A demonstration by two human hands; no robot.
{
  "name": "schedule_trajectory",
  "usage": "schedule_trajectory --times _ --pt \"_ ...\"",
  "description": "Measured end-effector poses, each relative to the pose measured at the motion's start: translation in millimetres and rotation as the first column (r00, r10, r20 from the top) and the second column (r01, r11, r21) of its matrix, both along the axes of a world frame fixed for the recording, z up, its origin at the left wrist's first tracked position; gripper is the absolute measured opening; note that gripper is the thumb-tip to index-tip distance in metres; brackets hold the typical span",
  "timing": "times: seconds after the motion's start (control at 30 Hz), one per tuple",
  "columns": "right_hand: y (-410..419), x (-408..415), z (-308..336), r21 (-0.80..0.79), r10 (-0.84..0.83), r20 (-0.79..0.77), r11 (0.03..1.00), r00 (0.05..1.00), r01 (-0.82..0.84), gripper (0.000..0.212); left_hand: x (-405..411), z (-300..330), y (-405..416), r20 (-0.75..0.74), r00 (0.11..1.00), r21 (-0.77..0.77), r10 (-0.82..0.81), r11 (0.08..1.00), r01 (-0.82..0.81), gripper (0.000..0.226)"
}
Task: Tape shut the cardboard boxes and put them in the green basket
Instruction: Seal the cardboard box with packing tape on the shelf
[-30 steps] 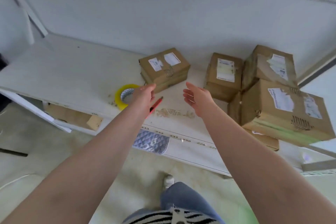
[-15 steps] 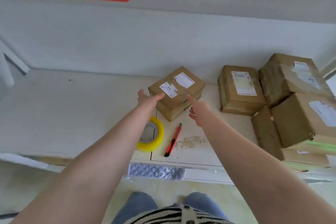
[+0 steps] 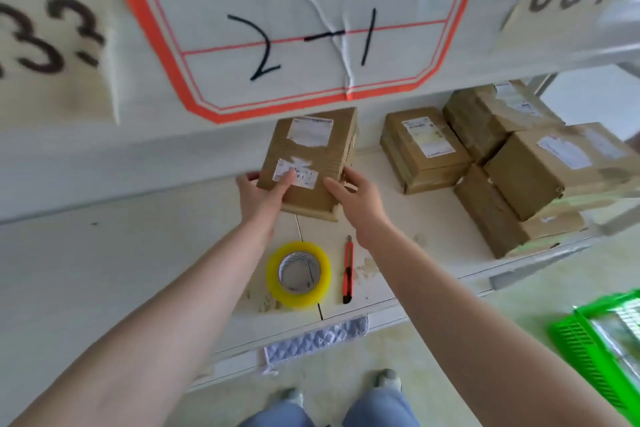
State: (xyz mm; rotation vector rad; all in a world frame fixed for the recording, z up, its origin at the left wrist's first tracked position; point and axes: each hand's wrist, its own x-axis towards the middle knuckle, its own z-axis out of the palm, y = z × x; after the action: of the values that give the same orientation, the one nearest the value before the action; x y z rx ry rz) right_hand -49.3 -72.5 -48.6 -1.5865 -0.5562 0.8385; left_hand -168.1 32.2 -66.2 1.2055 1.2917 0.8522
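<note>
Cardboard box (image 3: 309, 163): on the white shelf (image 3: 104, 253), tilted up at its far end, held from both sides. Left hand (image 3: 261, 192) grips its left edge, thumb across the top label. Right hand (image 3: 358, 199) grips its right edge, thumb on top. Yellow tape roll (image 3: 298, 274) and red utility knife (image 3: 347, 270): side by side, flat, nearer the shelf front. Stacked cardboard boxes (image 3: 519, 163): right end of the shelf. Green basket (image 3: 599, 347): on the floor, lower right.

The green basket (image 3: 601, 347) is cut off by the right edge.
</note>
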Motion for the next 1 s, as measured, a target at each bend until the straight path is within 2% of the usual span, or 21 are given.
schedule_trajectory --times 0.07,0.13,0.17,0.2,0.27,0.33,0.4,0.47,0.5,0.53,0.57,0.6,0.63,0.7,0.77,0.83,0.9,0.93,1.0 --pt "-12 -5 14 0.005 -0.049 0.070 0.999 0.996 0.049 0.027 -16 7 -7 0.076 0.997 -0.061 0.010 0.998 -0.005 0.049" --pt "-23 -1 19 -0.015 -0.126 0.114 0.992 0.986 0.128 0.050 -34 11 -12 0.184 0.983 -0.197 0.004 0.980 0.033 0.049" --pt "-28 0 22 -0.024 -0.131 0.037 0.991 0.991 0.132 0.061 -42 13 -15 0.248 0.969 -0.271 -0.012 0.959 0.081 0.054" --pt "-32 0 26 -0.006 -0.101 -0.115 0.995 0.988 0.101 0.067 -48 15 -19 0.306 0.951 -0.336 -0.046 0.929 0.153 0.061" --pt "-36 -6 28 0.097 0.079 -0.446 0.995 0.892 -0.040 0.061 -56 16 -29 0.383 0.916 -0.428 -0.120 0.856 0.291 0.066" --pt "-41 -17 29 0.168 0.175 -0.597 0.982 0.783 -0.092 0.047 -60 19 -43 0.328 0.929 -0.459 -0.171 0.831 0.315 0.057" --pt "-46 -22 27 0.152 0.156 -0.636 0.986 0.755 -0.076 0.042 -64 24 -55 0.099 0.968 -0.399 -0.230 0.882 0.250 0.051" --pt "-52 -24 24 0.108 0.136 -0.620 0.990 0.773 -0.088 0.044 -71 26 -66 -0.223 0.950 -0.218 -0.219 0.961 0.170 0.051" --pt "-54 -25 24 0.085 0.130 -0.613 0.992 0.780 -0.098 0.045 -76 31 -71 -0.297 0.941 -0.120 -0.161 0.984 0.130 0.053" --pt "-55 -27 23 0.067 0.123 -0.608 0.992 0.785 -0.103 0.045 -80 37 -76 -0.272 0.955 -0.068 -0.117 0.992 0.102 0.053" --pt "-55 -31 22 0.058 0.126 -0.596 0.992 0.793 -0.114 0.045 -82 44 -80 -0.177 0.979 -0.065 -0.104 0.993 0.094 0.053" --pt "-54 -36 22 0.057 0.144 -0.574 0.989 0.806 -0.136 0.045 -83 54 -85 -0.077 0.990 -0.107 -0.116 0.988 0.108 0.058" --pt "-53 -44 23 0.065 0.175 -0.537 0.984 0.825 -0.166 0.044 -83 63 -90 -0.041 0.987 -0.150 -0.157 0.977 0.149 0.070" --pt "-50 -61 24 0.091 0.257 -0.430 0.966 0.865 -0.241 0.045 -82 72 -96 -0.091 0.976 -0.170 -0.197 0.969 0.180 0.090" --pt "-47 -76 27 0.114 0.332 -0.340 0.943 0.880 -0.312 0.050 -89 68 -94 -0.128 0.988 -0.085 -0.081 0.994 0.071 0.079" --pt "-45 -83 29 0.130 0.380 -0.216 0.924 0.899 -0.359 0.051 -108 64 -87 -0.065 0.998 -0.075 -0.007 0.997 0.002 0.071" --pt "-42 -84 33 0.066 0.343 -0.064 0.939 0.937 -0.339 0.044 -135 58 -76 0.113 0.992 -0.216 -0.049 0.974 0.072 0.080" --pt "-41 -85 32 0.029 0.314 -0.037 0.949 0.949 -0.313 0.046 -150 54 -73 0.228 0.970 -0.275 -0.084 0.950 0.147 0.082" --pt "-39 -92 28 0.019 0.325 -0.129 0.945 0.937 -0.326 0.063 -176 44 -68 0.408 0.900 -0.321 -0.155 0.898 0.300 0.076"
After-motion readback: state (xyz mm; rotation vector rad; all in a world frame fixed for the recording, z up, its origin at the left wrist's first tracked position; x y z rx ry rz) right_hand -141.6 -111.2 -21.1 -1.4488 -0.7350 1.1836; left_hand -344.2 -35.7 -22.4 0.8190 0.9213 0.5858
